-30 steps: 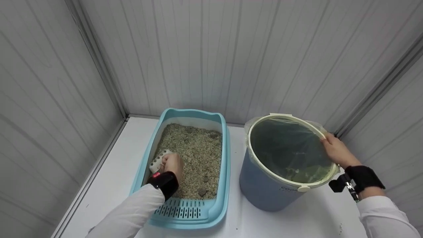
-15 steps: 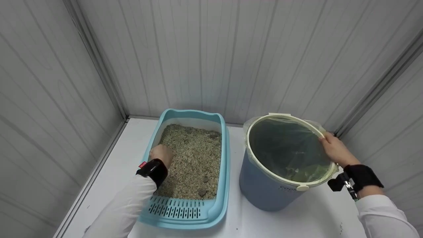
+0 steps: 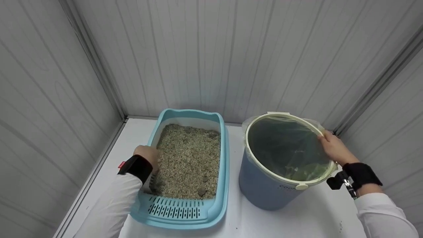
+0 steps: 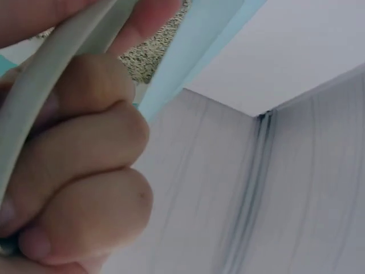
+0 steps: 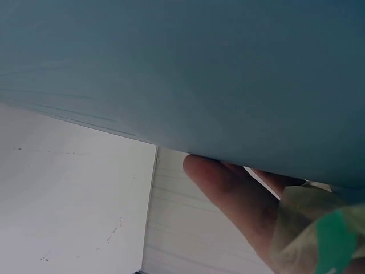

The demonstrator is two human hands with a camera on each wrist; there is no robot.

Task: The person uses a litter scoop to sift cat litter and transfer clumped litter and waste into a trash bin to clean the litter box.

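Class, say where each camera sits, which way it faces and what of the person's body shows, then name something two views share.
Head: on the head, facing forward and down at tray and bin; left hand, right hand, sleeves show.
Left wrist: on that wrist, facing left fingers curled round a pale handle.
Right wrist: on that wrist, facing the bin up close; right fingers show.
Shared: bin, in head and right wrist views.

Grey streaked walls (image 3: 211, 49) + wht surface (image 3: 317, 219)
Metal strips (image 3: 95, 59) up L & R corners; few small dk specks (image 3: 340, 226) on surface, lower R in head view.
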